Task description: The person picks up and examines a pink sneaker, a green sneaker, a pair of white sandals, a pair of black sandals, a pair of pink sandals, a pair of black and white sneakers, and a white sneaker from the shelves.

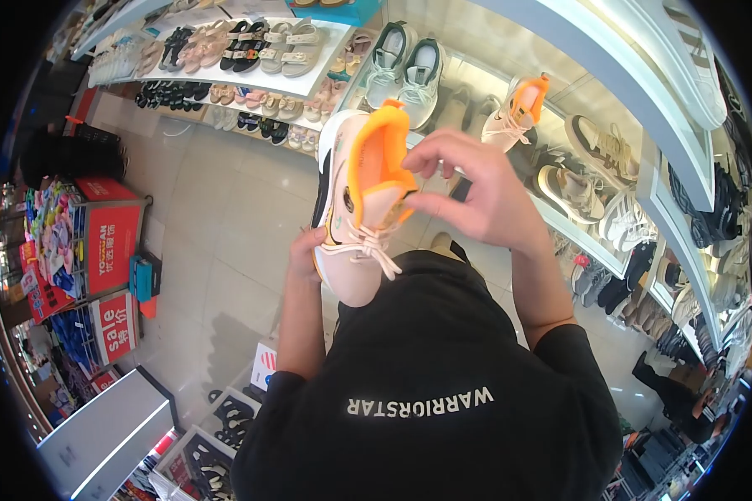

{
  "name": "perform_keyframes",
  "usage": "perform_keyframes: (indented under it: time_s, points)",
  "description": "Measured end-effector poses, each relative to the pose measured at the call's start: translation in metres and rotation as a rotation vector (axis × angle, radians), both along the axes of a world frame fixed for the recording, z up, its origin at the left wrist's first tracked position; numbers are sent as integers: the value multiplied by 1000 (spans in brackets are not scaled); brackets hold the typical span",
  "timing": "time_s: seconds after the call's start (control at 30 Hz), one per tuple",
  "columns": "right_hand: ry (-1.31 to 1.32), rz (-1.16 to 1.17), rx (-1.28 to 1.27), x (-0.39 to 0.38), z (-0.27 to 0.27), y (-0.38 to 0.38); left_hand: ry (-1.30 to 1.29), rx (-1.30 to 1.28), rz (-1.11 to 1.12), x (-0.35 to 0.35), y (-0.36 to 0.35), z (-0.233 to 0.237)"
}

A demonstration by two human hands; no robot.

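My left hand (303, 253) grips a pale pink sneaker (355, 280) with a bright orange lining and cream laces. Its toe points down towards my body and the heel is up and away. Beside the shoe's collar, my right hand (485, 188) has thumb and fingers apart in a loose curve, the thumb tip close to the tongue. A matching sneaker (510, 117) with the same orange lining stands on the shelf beyond my right hand.
Sandals (292, 46) fill the white shelf ahead. More sneakers (572, 188) line the shelving at right. On the left stand bins with red sale signs (113, 326). A grey-white box-shaped stand (109, 438) is at lower left. Another person (685, 409) is at far right.
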State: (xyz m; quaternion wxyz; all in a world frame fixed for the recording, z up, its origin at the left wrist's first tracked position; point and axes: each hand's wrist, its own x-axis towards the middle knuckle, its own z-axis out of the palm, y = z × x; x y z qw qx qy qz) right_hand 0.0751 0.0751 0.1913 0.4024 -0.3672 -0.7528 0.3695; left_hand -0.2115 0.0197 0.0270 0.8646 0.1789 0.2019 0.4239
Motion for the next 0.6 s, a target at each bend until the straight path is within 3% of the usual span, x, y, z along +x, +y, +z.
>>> perform_keyframes:
  time_s: [0.07, 0.17, 0.23, 0.33, 0.5, 0.6]
  points:
    - [-26, 89, -80, -4, 0, -4, -118, -68, -5, 4, 3, 0]
    - [-105, -14, 24, -22, -17, -10, -143, -42, -36, 3, 6, 0]
    - [-132, -7, 39, -31, -27, -11, 37, 55, 66, 3, 7, 4]
    - [-149, -31, 48, -36, -33, -11, 115, 97, 59, 0, 8, 5]
    - [33, -75, -189, -41, -38, -7, 303, 138, 91, 0, 10, 17]
    - [7, -80, -132, -45, -44, -6, 416, 207, 97, -6, 12, 25]
